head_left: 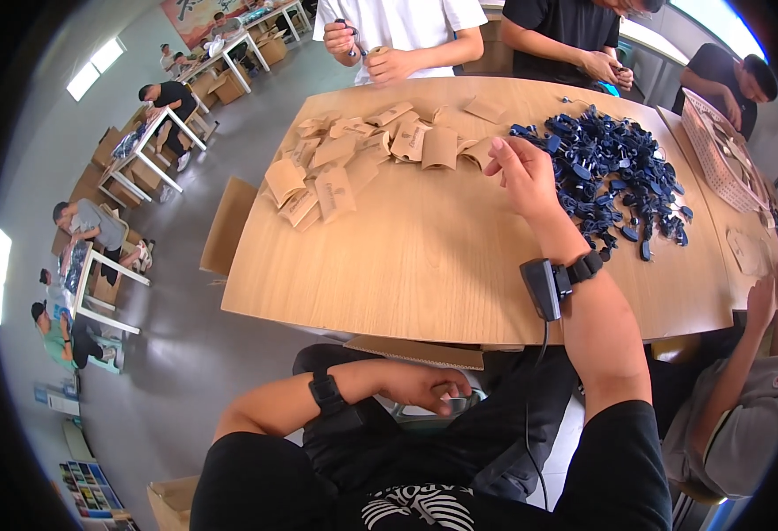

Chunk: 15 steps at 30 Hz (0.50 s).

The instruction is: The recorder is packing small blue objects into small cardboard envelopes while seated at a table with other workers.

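My right hand [527, 177] is raised over the table, its fingers partly bent and their tips apart, with nothing visible between them. It is between a spread of brown cardboard pillow boxes [334, 193] on the left and a heap of small dark blue corded items [614, 168] on the right. One pillow box [440, 148] lies just left of its fingertips. Below the table's near edge, my left hand [420, 386] hangs over my lap with fingers curled. A small greyish thing shows at its fingertips, too unclear to name.
The wooden table [389, 265] stretches ahead. Across it, a person in white [402, 40] and another in black [561, 40] work with their hands. A pink plastic basket [716, 155] is at the far right. An open carton [229, 226] is beside the table's left edge.
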{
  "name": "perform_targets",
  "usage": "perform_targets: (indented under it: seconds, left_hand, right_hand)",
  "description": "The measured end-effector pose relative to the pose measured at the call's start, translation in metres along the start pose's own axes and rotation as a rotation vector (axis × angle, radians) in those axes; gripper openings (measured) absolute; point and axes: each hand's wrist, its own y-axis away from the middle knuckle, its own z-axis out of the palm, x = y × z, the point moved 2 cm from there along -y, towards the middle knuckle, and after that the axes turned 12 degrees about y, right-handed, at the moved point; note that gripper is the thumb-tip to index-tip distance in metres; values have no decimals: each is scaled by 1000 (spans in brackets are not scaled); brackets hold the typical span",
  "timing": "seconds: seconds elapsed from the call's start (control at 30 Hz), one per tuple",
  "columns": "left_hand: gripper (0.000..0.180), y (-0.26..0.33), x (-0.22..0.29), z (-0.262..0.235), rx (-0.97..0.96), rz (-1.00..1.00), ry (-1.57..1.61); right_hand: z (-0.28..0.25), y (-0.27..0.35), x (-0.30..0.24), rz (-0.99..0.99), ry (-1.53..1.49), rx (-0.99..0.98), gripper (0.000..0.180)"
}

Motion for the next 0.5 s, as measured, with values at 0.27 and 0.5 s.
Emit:
perform_targets:
  seconds: [0.27, 0.5]
  left_hand:
    - [34, -9, -36, -55, 282, -70, 152]
    - [39, -21, -46, -68, 518, -82, -24]
  right_hand:
    - [2, -1, 3, 5, -15, -5, 43]
    - [2, -2, 7, -21, -37, 5, 44]
